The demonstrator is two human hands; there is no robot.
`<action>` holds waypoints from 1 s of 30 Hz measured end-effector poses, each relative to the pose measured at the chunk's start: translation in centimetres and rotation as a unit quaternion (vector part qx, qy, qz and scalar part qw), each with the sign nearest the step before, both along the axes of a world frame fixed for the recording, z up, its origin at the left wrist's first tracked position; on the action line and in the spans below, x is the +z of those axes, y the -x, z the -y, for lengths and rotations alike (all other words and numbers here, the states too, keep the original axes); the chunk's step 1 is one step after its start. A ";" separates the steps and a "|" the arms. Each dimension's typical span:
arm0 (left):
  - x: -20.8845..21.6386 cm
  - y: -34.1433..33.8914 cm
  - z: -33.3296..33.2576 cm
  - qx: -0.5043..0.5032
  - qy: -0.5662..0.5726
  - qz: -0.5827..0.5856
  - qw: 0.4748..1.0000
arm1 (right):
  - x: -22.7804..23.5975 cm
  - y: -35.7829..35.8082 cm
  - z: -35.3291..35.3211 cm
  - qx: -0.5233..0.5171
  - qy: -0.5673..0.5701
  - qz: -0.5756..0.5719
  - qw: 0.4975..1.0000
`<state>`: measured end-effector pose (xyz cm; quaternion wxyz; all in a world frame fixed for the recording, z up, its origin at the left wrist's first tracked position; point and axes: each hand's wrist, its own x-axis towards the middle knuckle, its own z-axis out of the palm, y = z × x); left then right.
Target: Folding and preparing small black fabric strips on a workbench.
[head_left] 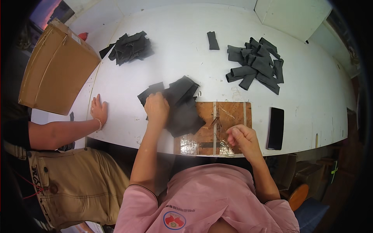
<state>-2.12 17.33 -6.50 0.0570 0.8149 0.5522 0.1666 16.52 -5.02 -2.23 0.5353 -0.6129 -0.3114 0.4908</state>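
Note:
A loose pile of dark grey fabric pieces (184,112) lies in front of me, overlapping the left part of a brown board (206,110). My left hand (156,106) is on the pile's left side, its fingers closed on a fabric piece. Over the board's right side, my right hand (244,141) is held with curled fingers and the thumb pressed in. Whatever it pinches, if anything, is too small to make out. Light strips and clear tape run across the board, and a small thin dark object (213,122) rests on it.
Dark folded fabric tubes (256,64) are heaped at the far right, with a single one (212,40) apart. Another dark fabric pile (132,47) sits far left. A phone (276,128) lies right of the board. Left are a cardboard box (58,70) and another person's hand (99,110).

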 end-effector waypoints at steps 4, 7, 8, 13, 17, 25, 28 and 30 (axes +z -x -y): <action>-0.5 1.2 -0.4 0.012 -0.055 0.066 0.996 | 1.1 2.0 -0.3 0.073 0.010 0.059 0.996; 1.0 2.8 -0.3 0.024 -0.113 0.207 0.971 | 2.3 3.3 -0.8 0.139 -0.017 0.138 0.980; 1.7 3.1 0.1 0.053 -0.087 0.257 0.961 | 2.4 3.5 -1.0 0.164 -0.036 0.172 0.971; 5.8 4.4 2.7 0.071 0.109 0.542 0.830 | 2.9 5.0 -2.1 0.225 -0.053 0.194 0.953; 7.0 2.7 7.6 0.000 0.344 0.728 0.593 | 1.6 7.3 -2.9 0.134 -0.098 0.022 0.986; 4.9 1.2 11.9 -0.026 0.496 0.727 0.474 | 2.6 8.0 -3.9 -0.042 -0.221 0.074 0.971; 4.4 1.1 12.5 -0.015 0.485 0.692 0.535 | 2.7 7.6 -3.3 -0.069 -0.192 0.161 0.966; 5.1 0.5 12.9 -0.022 0.473 0.689 0.548 | 3.2 7.2 -3.1 -0.106 -0.194 0.190 0.957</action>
